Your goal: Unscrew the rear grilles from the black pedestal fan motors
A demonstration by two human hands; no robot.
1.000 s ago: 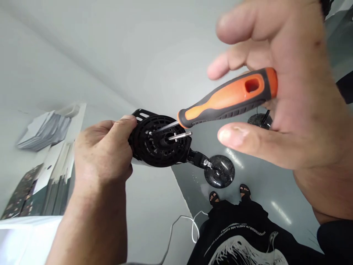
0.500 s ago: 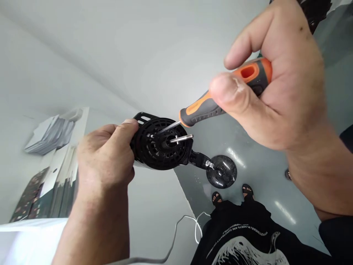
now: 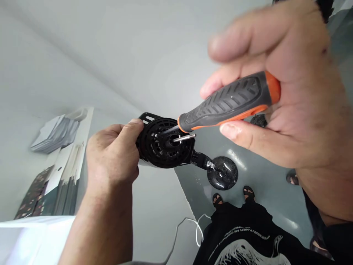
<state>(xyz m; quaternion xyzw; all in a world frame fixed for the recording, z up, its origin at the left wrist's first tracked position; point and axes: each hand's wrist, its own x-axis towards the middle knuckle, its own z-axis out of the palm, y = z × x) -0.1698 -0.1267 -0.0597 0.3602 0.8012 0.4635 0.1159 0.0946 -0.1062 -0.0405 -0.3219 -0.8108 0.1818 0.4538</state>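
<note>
My left hand (image 3: 116, 158) is closed around the side of a black fan motor head (image 3: 165, 158), thumb on its edge. A metal shaft (image 3: 189, 137) sticks out of the middle of its round slotted face. In my right hand (image 3: 300, 95) is a screwdriver (image 3: 234, 99) with a grey and orange handle. The handle's end rests against the palm and the thumb lies along its lower side, while the upper fingers are partly extended and blurred. Its blade points into the slotted face beside the shaft; the exact tip contact is hard to make out.
A pole joint runs from the motor head down to a round black base (image 3: 222, 173) on the grey floor. Papers (image 3: 55, 134) and folders (image 3: 66, 184) stand at left. A white cable (image 3: 176, 235) hangs below. Another person's foot (image 3: 292, 177) shows at right.
The screwdriver handle has turned about its length, now showing its ribbed grey side. My right fingers have opened out from the handle. The motor head has shifted slightly right in view.
</note>
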